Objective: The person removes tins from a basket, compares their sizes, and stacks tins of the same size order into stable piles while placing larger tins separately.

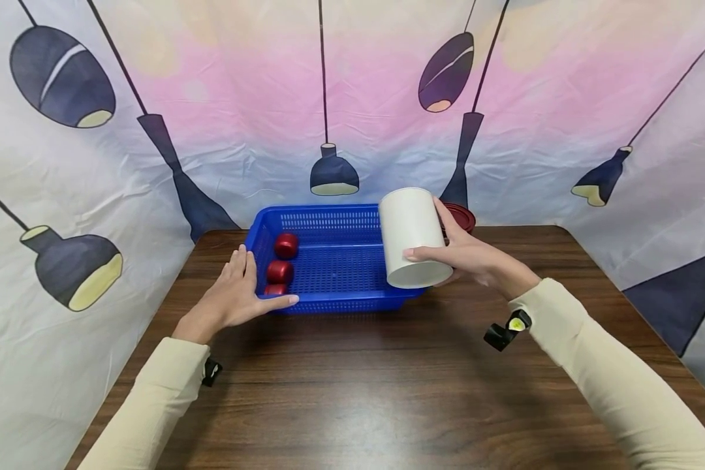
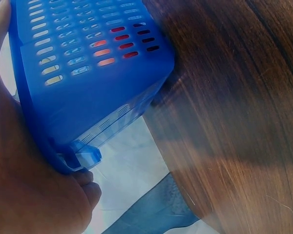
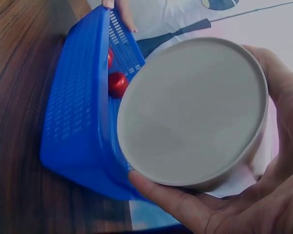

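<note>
A white cylindrical container [image 1: 414, 238] tilts over the right part of a blue plastic basket [image 1: 335, 298], its flat base toward me. My right hand [image 1: 476, 258] grips it from the right, thumb on the near side and fingers behind; the right wrist view shows the container's base [image 3: 193, 114] up close. My left hand [image 1: 232, 294] rests on the basket's left front corner, fingers straight along the left rim and thumb along the front one. Inside, at the left end, lie three shiny red rounded things [image 1: 286, 245]. The container's mouth and interior are hidden.
Behind my right hand a dark red round thing [image 1: 459, 217] is partly visible at the table's back. The brown wooden table [image 1: 352, 391] carries the basket near its far edge. A cloth backdrop [image 1: 270, 98] printed with lamps hangs behind and on both sides.
</note>
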The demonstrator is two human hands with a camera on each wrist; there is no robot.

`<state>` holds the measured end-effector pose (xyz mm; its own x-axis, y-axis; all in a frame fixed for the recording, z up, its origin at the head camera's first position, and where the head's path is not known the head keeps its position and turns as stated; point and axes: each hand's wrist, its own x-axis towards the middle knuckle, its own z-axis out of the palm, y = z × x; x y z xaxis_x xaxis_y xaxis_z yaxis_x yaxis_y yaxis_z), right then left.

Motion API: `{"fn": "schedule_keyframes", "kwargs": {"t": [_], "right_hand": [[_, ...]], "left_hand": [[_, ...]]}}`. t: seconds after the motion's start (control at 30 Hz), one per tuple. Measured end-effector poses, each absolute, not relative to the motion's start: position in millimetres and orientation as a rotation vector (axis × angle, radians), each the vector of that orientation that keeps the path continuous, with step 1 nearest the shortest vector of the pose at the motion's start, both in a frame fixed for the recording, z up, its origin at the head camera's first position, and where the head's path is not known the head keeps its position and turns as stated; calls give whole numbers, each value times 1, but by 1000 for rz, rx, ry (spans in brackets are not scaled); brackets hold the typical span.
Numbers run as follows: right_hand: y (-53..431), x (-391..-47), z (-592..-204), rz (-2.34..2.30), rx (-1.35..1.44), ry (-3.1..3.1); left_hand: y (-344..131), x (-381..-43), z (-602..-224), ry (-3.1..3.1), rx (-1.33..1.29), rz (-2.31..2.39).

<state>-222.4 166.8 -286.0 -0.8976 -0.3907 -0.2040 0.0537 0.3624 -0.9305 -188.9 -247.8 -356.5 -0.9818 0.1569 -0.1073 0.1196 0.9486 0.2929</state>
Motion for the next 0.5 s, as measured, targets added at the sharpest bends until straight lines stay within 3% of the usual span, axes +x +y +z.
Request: {"fn": "schedule_keyframes", "kwargs": {"t": [0.5], "right_hand": [[226, -204, -297, -1539, -279, 2197]], "left_hand": [[-249, -189, -357, 2966, 207, 437]]}}
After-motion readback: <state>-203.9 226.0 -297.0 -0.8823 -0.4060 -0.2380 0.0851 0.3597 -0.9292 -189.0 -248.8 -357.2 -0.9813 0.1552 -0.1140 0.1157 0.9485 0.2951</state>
